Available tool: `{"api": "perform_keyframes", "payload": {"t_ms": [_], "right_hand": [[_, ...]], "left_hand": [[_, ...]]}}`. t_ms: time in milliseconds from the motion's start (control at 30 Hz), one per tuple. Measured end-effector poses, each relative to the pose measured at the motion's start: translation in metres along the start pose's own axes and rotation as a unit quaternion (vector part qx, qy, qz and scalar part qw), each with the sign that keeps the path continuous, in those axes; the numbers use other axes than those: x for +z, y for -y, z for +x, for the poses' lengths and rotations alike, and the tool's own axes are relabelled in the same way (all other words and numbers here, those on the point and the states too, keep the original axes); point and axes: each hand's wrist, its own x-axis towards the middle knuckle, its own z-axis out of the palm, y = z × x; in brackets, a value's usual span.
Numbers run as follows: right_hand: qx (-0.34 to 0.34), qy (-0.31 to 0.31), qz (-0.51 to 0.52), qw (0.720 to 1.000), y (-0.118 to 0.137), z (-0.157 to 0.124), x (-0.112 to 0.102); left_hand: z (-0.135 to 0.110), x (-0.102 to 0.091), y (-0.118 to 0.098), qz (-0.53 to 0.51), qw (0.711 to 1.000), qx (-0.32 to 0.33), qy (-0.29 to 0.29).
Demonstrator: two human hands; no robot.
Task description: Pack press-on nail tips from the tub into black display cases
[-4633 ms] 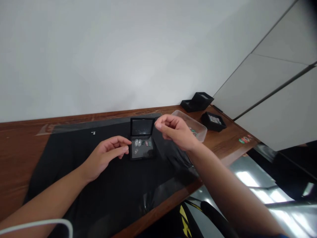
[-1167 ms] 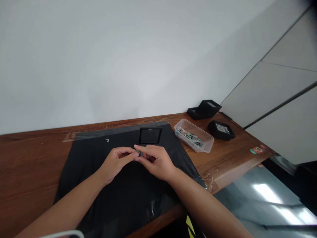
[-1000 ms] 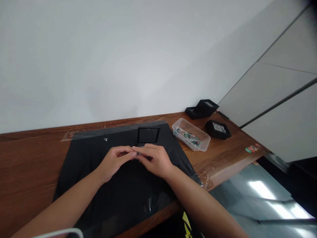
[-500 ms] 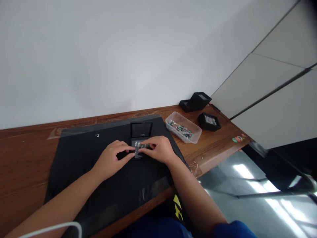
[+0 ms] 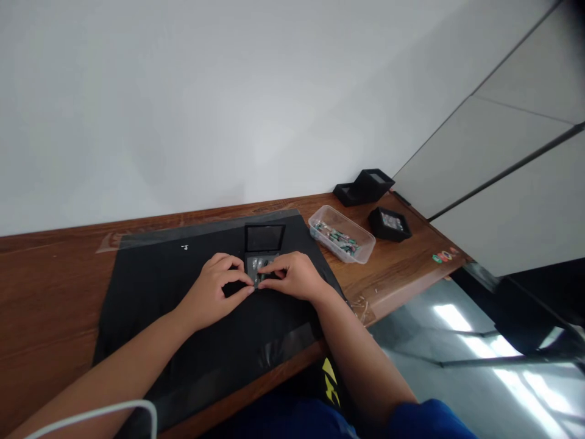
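A small black case (image 5: 264,238) stands on the black mat with its framed lid raised at the back. Inside its grey lower part lie small shiny pieces (image 5: 256,263), some clear and some dark green. My left hand (image 5: 214,289) reaches in from the left, with thumb and forefinger pinched together at the case's near left corner. From the right, my right hand (image 5: 292,274) has its thumb and forefinger closed over the pieces in the case. What either pair of fingertips holds is too small to make out.
Right of the mat (image 5: 159,292) stands a clear plastic tub (image 5: 365,255) with many small green and clear pieces. Beyond it are a black box (image 5: 388,235) of clear pieces and an open black box (image 5: 365,189) by the wall. A white cable (image 5: 114,407) crosses my left forearm.
My right fingertips have shifted slightly toward the near side of the case, and more of the pieces inside now show. The view has moved a little.
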Motion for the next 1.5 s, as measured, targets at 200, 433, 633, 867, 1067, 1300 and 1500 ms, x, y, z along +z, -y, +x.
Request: {"api": "perform_keyframes", "payload": {"t_ms": [200, 433, 633, 867, 1067, 1300, 1500], "right_hand": [[0.015, 0.017, 0.014, 1.000, 0.0040, -0.0012, -0.0037], [-0.004, 0.027, -0.026, 0.999, 0.0035, 0.0000, -0.0034], [0.016, 0.016, -0.043, 0.999, 0.0048, -0.0001, -0.0033], [0.022, 0.024, -0.027, 0.999, 0.0078, -0.0003, -0.0047], [0.048, 0.009, -0.026, 0.998, 0.0088, -0.0005, -0.0023], [0.074, 0.010, -0.035, 0.997, 0.0106, -0.0005, -0.0047], [0.062, 0.007, -0.061, 0.996, 0.0099, -0.0007, -0.0024]], "left_hand": [[-0.0021, -0.0003, -0.0020, 0.045, 0.998, 0.043, 0.021], [-0.0025, -0.0021, -0.0009, 0.056, 0.997, 0.033, 0.040], [-0.0024, -0.0020, 0.0011, 0.041, 0.998, 0.026, 0.039], [-0.0009, -0.0022, 0.0001, 0.026, 0.998, 0.030, 0.042], [-0.0011, -0.0014, 0.0004, 0.021, 0.999, 0.031, 0.028], [-0.0006, 0.0023, 0.0051, -0.012, 1.000, -0.006, 0.010], [0.0011, 0.0043, 0.0021, -0.007, 1.000, -0.008, -0.006]]}}
